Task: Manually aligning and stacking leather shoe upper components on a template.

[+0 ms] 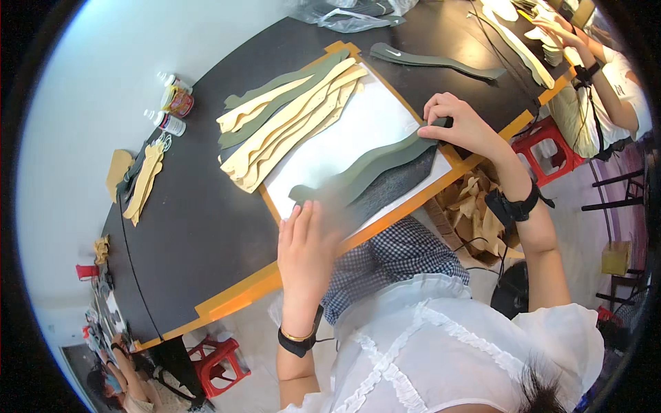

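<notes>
A long, wavy dark green cut piece (372,168), flat and flexible like foam or fabric, stretches over a white sheet (320,160) on the table. Its far right end is pinched between the thumb and fingers of my right hand (458,127). My left hand (303,237) lies at the near left end with fingers stretched out, their tips touching the piece; its thumb side is smeared by motion. Beneath the green piece, a dark grey textured piece (396,187) shows along the near side. Left of it rests a stack of cream and green wavy strips (292,120).
Another green strip (441,63) lies at the back of the black table (206,234), near a plastic bag (354,19). Bottles (169,122) stand by the left edge. Below the taped edge is a box of scraps (475,206). A co-worker's hand (554,31) works at the right.
</notes>
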Available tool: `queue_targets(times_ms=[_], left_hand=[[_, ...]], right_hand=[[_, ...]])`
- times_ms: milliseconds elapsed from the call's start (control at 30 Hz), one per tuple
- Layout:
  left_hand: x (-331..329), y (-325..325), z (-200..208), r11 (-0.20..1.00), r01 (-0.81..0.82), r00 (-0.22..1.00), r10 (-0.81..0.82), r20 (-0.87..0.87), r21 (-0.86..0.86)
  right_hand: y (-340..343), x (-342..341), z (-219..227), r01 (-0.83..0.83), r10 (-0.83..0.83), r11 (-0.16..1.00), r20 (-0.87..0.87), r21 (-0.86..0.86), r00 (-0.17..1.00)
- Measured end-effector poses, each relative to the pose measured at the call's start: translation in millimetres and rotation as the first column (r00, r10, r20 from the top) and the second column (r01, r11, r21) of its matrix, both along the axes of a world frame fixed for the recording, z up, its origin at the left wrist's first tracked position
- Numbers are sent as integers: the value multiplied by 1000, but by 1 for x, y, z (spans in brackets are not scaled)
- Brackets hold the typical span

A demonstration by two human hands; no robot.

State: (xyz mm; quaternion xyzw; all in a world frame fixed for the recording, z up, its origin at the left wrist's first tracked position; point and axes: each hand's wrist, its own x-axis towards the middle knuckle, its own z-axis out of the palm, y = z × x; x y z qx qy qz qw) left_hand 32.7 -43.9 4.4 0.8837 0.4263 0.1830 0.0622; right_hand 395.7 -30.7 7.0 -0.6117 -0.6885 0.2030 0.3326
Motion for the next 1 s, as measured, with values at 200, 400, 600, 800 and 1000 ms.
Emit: queue_targets(times_ms=[200,400,600,800,1000], left_hand=[[0,-2,3,998,-29,998,27,-48,-48],[-1,-2,6,997,-17,998,12,-67,-70],[1,-2,6,996,-21,997,14,-82,-84],[0,-2,6,996,-21,995,12,-102,-89],[-1,-1,7,996,-13,994,3,-105,-89]], right_hand=[[6,10,-1,-66,69,994,37,-89,997],[7,13,0,-90,92,989,14,-117,996],[4,17,-2,-113,110,988,-28,-103,994],[3,16,-3,-106,104,990,-33,-97,994],[1,14,-7,-93,92,993,-26,-66,995]])
